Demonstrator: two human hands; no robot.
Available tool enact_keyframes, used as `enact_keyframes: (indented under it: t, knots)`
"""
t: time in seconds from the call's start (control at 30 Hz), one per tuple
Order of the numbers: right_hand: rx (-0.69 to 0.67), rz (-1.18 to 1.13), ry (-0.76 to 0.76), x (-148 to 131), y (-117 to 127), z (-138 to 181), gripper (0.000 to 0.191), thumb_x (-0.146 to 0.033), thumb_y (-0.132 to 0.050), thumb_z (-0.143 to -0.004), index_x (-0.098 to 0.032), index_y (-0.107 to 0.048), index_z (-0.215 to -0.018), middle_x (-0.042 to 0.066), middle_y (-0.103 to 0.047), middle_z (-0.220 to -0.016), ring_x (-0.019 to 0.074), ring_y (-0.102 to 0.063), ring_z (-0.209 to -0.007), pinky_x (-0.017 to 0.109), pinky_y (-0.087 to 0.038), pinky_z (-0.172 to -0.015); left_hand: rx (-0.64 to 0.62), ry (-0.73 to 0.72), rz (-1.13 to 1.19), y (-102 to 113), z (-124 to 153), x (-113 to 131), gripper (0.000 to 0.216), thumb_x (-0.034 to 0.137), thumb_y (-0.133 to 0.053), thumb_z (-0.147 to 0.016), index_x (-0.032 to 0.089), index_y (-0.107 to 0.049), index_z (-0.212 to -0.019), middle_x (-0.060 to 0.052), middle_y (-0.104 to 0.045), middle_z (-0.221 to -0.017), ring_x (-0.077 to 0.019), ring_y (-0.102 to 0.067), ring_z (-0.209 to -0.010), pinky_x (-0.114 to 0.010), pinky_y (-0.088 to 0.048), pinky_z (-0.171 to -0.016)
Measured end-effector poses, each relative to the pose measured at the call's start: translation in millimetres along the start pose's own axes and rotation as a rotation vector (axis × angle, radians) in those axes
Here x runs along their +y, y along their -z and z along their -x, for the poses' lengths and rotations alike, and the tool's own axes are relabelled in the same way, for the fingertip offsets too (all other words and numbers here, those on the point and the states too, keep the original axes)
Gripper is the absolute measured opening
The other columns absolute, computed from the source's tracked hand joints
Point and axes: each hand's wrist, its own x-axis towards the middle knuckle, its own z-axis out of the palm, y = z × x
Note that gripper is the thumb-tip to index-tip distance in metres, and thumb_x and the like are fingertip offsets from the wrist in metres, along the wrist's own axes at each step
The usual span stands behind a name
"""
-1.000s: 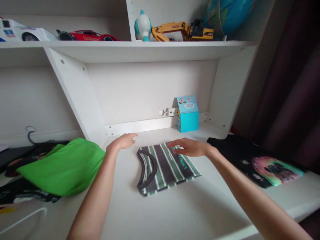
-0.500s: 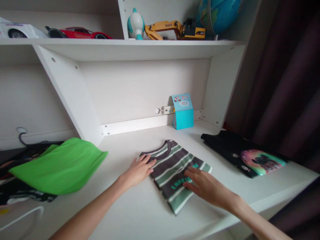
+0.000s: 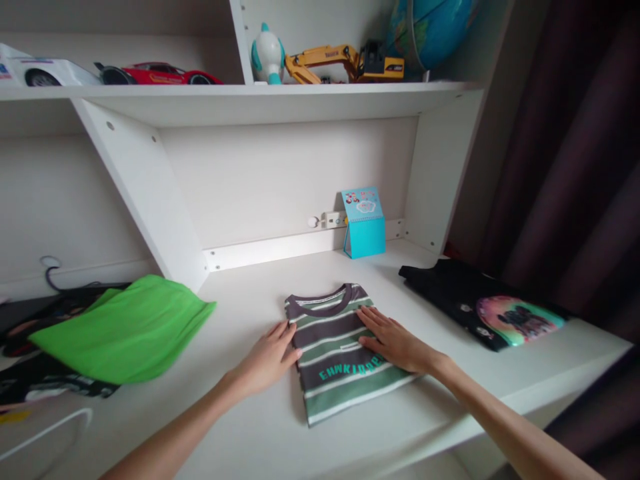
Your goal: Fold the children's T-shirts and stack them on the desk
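A folded striped T-shirt (image 3: 334,347), grey, green and white with teal lettering, lies flat on the white desk (image 3: 260,433), collar pointing away from me. My left hand (image 3: 267,360) rests at its left edge, fingers stretched flat and touching the cloth. My right hand (image 3: 395,341) lies palm down on the shirt's right half, fingers spread flat. Neither hand grips anything.
A green garment (image 3: 125,330) lies on dark clothes at the left. A folded black printed shirt (image 3: 485,307) lies at the right near the desk edge. A blue card stand (image 3: 364,223) stands at the back wall. Toy cars, an excavator (image 3: 345,61) and a globe sit on the shelf above.
The striped shirt has been turned so its collar now points away from me and slid nearer. Both hands came back toward me and now lie flat on its two sides.
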Motion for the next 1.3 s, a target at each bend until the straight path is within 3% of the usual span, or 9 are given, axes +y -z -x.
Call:
enact_keyframes:
  t: [0.17,0.37,0.53,0.8,0.9,1.03,1.1,1.2,1.3]
  knots:
    - [0.13,0.102,-0.227,10.0,15.2,-2.4,0.039,-0.033,-0.039,-0.087,-0.008,-0.057,-0.111,0.017,-0.059,-0.106,0.0252,-0.057,-0.097,0.033,-0.04,-0.084,0.157,0.019,0.224,-5.5,-2.7,2.8,0.051,0.033,-0.044,-0.082,0.016,-0.041,-0.13,-0.011,-0.058,-0.108,-0.0222,-0.055,-0.098,-0.035,-0.041,-0.091]
    - [0.104,-0.014,-0.351,19.6,14.9,-16.1,0.028,-0.029,-0.053,-0.075,-0.014,-0.061,-0.097,0.008,-0.065,-0.087,0.0201,-0.059,-0.082,0.025,-0.038,-0.067,0.191,0.164,0.713,-18.4,-5.9,-1.0,0.062,0.036,-0.052,-0.075,0.016,-0.03,-0.13,-0.006,-0.058,-0.096,-0.0139,-0.059,-0.068,-0.027,-0.048,-0.063]
    - [0.106,-0.03,-0.329,17.6,17.0,-22.4,0.014,-0.025,-0.053,-0.071,-0.017,-0.061,-0.079,0.006,-0.064,-0.08,0.0177,-0.058,-0.075,0.023,-0.035,-0.06,0.051,0.133,0.781,-10.5,1.0,15.5,0.05,0.033,-0.057,-0.074,0.017,-0.041,-0.119,0.005,-0.051,-0.064,-0.0108,-0.052,-0.057,-0.023,-0.042,-0.056]
    - [0.168,-0.043,-0.259,19.1,21.5,-15.1,0.016,-0.02,-0.047,-0.077,-0.017,-0.053,-0.091,0.006,-0.062,-0.082,0.0168,-0.055,-0.075,0.023,-0.032,-0.062,0.046,0.313,1.168,-3.1,-4.5,41.3,0.057,0.023,-0.059,-0.073,0.024,-0.037,-0.126,-0.004,-0.057,-0.096,-0.0159,-0.059,-0.09,-0.027,-0.048,-0.074]
    - [0.194,-0.067,-0.257,26.7,28.6,-12.0,0.015,-0.021,-0.048,-0.078,-0.018,-0.053,-0.091,0.005,-0.063,-0.081,0.0166,-0.056,-0.074,0.023,-0.034,-0.062,0.123,0.278,1.146,-5.1,-11.9,53.2,0.065,0.021,-0.062,-0.069,0.022,-0.038,-0.128,-0.005,-0.057,-0.103,-0.016,-0.059,-0.088,-0.026,-0.048,-0.073]
    - [0.288,-0.056,-0.288,55.1,59.6,-6.9,0.016,-0.025,-0.05,-0.078,-0.021,-0.055,-0.093,0.004,-0.065,-0.081,0.0169,-0.059,-0.073,0.023,-0.036,-0.063,0.172,0.108,0.996,-0.5,-35.5,84.5,0.075,0.02,-0.062,-0.069,0.019,-0.028,-0.136,-0.002,-0.061,-0.088,-0.0122,-0.058,-0.065,-0.026,-0.047,-0.066]
    - [0.375,-0.017,-0.34,81.3,85.5,-1.7,0.018,-0.027,-0.052,-0.078,-0.021,-0.056,-0.094,0.004,-0.065,-0.082,0.0181,-0.06,-0.075,0.023,-0.037,-0.063,0.234,-0.025,0.934,4.2,-56.1,108.8,0.077,0.021,-0.062,-0.069,0.019,-0.027,-0.137,-0.007,-0.059,-0.102,-0.0115,-0.057,-0.065,-0.027,-0.048,-0.068]
    - [0.5,0.057,-0.446,131.3,130.1,12.0,0.021,-0.027,-0.056,-0.077,-0.019,-0.058,-0.096,0.008,-0.066,-0.087,0.0198,-0.06,-0.079,0.024,-0.037,-0.064,0.324,-0.192,0.907,7.8,-95.7,154.6,0.078,0.022,-0.064,-0.066,0.019,-0.03,-0.136,-0.013,-0.042,-0.129,-0.0142,-0.058,-0.078,-0.029,-0.047,-0.078]
    - [0.564,0.148,-0.55,181.4,168.1,30.8,0.025,-0.028,-0.057,-0.077,-0.018,-0.06,-0.099,0.012,-0.065,-0.093,0.0204,-0.059,-0.08,0.026,-0.036,-0.063,0.365,-0.264,0.934,0.9,-136.7,205.5,0.08,0.021,-0.066,-0.063,0.019,-0.032,-0.135,-0.013,-0.036,-0.134,-0.0226,-0.052,-0.104,-0.032,-0.041,-0.092]
